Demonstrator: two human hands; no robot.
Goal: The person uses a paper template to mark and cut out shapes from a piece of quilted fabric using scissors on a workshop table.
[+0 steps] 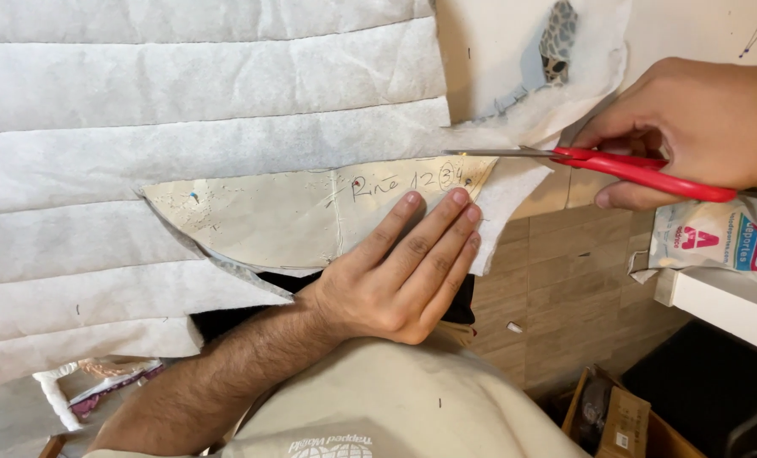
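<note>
Mid-cut at frame centre: the left hand point(400, 276) lies flat, fingers spread, pinning the paper pattern point(311, 216) onto white quilted wadding point(200, 127), while the right hand point(692, 127) grips red-handled scissors point(599, 161), which look due to follow the pattern's upper edge leftward.

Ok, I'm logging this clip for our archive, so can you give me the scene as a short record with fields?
left hand: flat, palm down on the cardboard pattern piece, pinning it to the fabric
right hand: holds the red-handled scissors
scissors: blades at the pattern's upper right edge
material: white quilted padding fabric, stitched in horizontal bands
pattern: beige, curved, pointed at left, handwriting on it
nearby: cardboard box on the wood-look floor
</note>
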